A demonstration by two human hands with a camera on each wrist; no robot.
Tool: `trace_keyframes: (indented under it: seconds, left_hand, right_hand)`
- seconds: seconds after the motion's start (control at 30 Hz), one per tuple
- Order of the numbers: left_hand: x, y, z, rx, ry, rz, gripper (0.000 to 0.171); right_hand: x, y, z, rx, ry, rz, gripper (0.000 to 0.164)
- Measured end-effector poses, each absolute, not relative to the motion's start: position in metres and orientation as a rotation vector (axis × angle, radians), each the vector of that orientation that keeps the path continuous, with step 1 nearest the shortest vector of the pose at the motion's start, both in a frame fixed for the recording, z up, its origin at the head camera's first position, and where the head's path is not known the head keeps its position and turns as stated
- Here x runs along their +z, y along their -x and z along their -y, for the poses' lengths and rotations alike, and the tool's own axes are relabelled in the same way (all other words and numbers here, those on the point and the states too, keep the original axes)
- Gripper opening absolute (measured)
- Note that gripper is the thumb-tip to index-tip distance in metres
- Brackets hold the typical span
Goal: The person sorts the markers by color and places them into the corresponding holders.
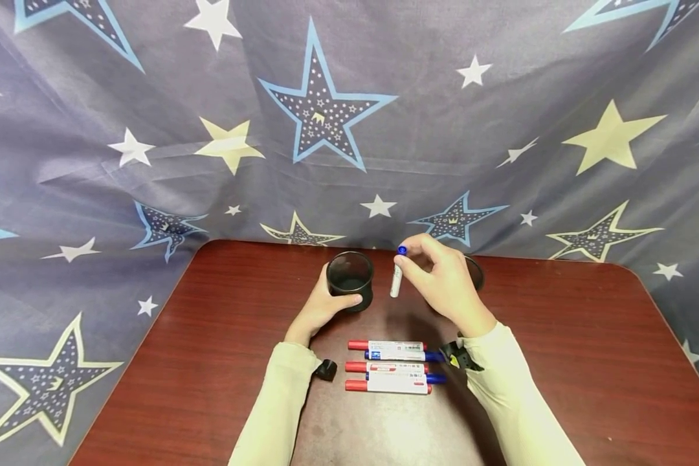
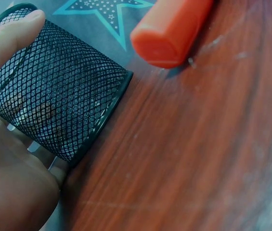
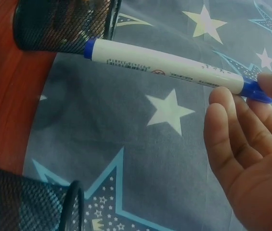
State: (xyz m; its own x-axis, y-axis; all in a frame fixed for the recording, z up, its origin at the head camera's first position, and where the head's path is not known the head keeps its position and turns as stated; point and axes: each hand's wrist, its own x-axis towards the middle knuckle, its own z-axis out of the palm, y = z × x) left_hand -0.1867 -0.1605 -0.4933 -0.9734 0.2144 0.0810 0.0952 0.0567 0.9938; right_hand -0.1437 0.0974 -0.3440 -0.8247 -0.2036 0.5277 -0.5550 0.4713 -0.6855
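Note:
A black mesh pen cup [image 1: 350, 285] stands on the table with my left hand [image 1: 321, 305] wrapped around its side. The left wrist view shows that hand's thumb over the mesh wall [image 2: 63, 86], near the rim. To the right and a little higher, my right hand [image 1: 445, 279] pinches a blue-capped whiteboard marker [image 1: 395, 283] by its cap. The marker hangs steeply, cap up, beside the cup and apart from it. Along the white barrel [image 3: 169, 66], the right wrist view shows print. Several red and blue markers [image 1: 396, 367] lie in a row nearer me.
A second black mesh cup [image 1: 476, 272] stands behind my right hand, mostly hidden by it; its mesh side [image 3: 20, 199] shows low in the right wrist view. A star-patterned cloth [image 1: 338, 188] hangs along the far edge of the brown wooden table [image 1: 221, 362].

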Motion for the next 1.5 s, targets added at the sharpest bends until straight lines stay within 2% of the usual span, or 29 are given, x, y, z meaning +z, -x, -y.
trace_keyframes:
  seconds: [0.3,0.67,1.17,1.5]
  left_hand:
    - [-0.466,0.180,0.152,2.067,-0.363,-2.184,0.090]
    - [-0.473,0.166,0.162,2.070,-0.323,-2.178,0.091]
    - [-0.466,0.173,0.158,2.046,-0.350,-2.209,0.091]
    - [-0.469,0.171,0.159,2.110,-0.349,-2.114,0.090]
  right_hand:
    - [-0.344,0.158,-0.092,1.336,-0.652,2.290,0.013]
    - [-0.351,0.154,-0.077,1.470,-0.608,2.245,0.011]
    - [-0.341,0.172,-0.066,1.453,-0.677,2.167,0.012]
    - [-0.348,0.179,-0.051,1.502,-0.655,2.244,0.012]
